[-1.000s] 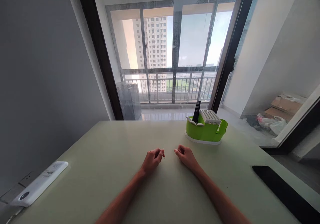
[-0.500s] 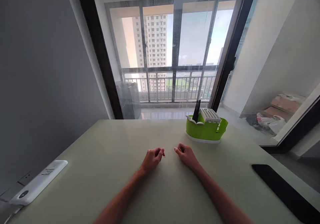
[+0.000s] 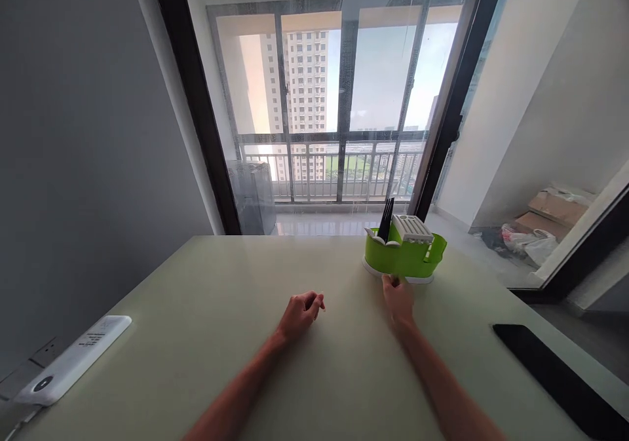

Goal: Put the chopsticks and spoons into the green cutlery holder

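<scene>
Your right hand (image 3: pixel 399 302) is reaching forward over the pale, glossy bench (image 3: pixel 206 310), fingertips touching the near white base rim of the lime-green plastic holder with a white slotted insert (image 3: pixel 405 256) — not yet gripping it, fingers loosely extended rather than clamped. The holder is sitting upright toward the far right of the bench, close to the far edge, with a bundle of thin black sticks (image 3: pixel 386 220) standing tilted in its left compartment.

Your left hand (image 3: pixel 299 312) is resting on the bench near the middle, fingers curled into a loose fist and holding nothing; it is lying well apart from the holder.

A white rectangular remote-like device with a dark round button (image 3: pixel 71 361) is lying at the near left edge of the bench. A flat black slab (image 3: pixel 560 379) — phone or pad, cannot tell which — is lying at the near right edge, well apart from both hands.
</scene>
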A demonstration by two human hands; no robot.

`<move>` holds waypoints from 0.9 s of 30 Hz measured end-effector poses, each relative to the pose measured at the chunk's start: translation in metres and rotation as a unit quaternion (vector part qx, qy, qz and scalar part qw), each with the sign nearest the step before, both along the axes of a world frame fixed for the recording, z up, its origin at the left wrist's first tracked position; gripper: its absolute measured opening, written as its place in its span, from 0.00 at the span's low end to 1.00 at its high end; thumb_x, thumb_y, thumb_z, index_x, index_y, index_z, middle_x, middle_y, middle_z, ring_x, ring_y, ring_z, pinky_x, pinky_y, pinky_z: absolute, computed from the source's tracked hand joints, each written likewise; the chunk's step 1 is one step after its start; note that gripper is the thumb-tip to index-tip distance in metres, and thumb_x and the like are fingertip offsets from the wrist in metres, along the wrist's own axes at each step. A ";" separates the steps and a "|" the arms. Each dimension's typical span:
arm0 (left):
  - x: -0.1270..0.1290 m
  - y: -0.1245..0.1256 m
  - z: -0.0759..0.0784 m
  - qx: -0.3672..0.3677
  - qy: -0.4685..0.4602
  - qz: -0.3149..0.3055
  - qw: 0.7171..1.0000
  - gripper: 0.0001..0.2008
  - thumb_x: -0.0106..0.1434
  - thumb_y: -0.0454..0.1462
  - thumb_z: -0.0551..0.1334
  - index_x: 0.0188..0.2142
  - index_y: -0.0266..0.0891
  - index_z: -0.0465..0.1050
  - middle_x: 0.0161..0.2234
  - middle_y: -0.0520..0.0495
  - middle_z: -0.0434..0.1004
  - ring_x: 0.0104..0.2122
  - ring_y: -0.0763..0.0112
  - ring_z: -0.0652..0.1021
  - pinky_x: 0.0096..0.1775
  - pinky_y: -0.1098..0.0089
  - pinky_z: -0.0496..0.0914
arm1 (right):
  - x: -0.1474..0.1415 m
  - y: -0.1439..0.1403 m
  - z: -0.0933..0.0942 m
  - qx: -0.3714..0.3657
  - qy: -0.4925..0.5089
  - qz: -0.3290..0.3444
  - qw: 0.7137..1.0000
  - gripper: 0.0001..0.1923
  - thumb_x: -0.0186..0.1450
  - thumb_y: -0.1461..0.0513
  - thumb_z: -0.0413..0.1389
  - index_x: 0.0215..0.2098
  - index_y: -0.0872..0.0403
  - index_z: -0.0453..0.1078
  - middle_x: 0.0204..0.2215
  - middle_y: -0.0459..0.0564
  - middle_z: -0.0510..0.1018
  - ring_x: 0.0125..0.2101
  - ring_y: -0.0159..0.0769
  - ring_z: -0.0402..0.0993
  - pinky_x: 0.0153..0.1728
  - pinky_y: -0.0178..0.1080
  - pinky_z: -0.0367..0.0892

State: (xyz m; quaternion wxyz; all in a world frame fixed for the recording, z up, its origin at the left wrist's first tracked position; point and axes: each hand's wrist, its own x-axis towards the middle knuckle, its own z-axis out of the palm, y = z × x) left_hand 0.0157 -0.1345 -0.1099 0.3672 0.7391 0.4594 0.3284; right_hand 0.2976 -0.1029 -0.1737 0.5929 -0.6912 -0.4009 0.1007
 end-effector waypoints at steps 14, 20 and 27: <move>0.000 0.000 -0.001 0.004 0.002 -0.003 1.000 0.26 0.69 0.54 0.52 0.29 0.37 0.75 0.19 0.55 0.64 0.20 0.74 0.63 0.26 0.72 0.58 | 0.059 0.006 -0.022 0.036 -0.109 -0.134 0.984 0.40 0.57 0.55 0.55 0.66 0.58 0.58 0.66 0.67 0.46 0.62 0.64 0.58 0.58 0.59 0.62; 0.000 -0.001 -0.001 0.002 0.004 -0.001 1.000 0.25 0.68 0.53 0.53 0.28 0.37 0.75 0.18 0.55 0.64 0.20 0.74 0.63 0.26 0.72 0.58 | 0.056 0.005 -0.023 0.035 -0.130 -0.099 0.986 0.40 0.58 0.56 0.52 0.67 0.58 0.55 0.69 0.67 0.43 0.66 0.64 0.51 0.58 0.59 0.61; -0.001 0.001 -0.004 0.001 0.008 -0.004 1.000 0.26 0.69 0.54 0.52 0.29 0.37 0.75 0.18 0.55 0.63 0.20 0.74 0.63 0.26 0.72 0.58 | 0.048 0.001 -0.015 0.041 -0.145 -0.073 0.986 0.35 0.62 0.52 0.49 0.65 0.58 0.56 0.69 0.70 0.46 0.67 0.62 0.50 0.54 0.56 0.63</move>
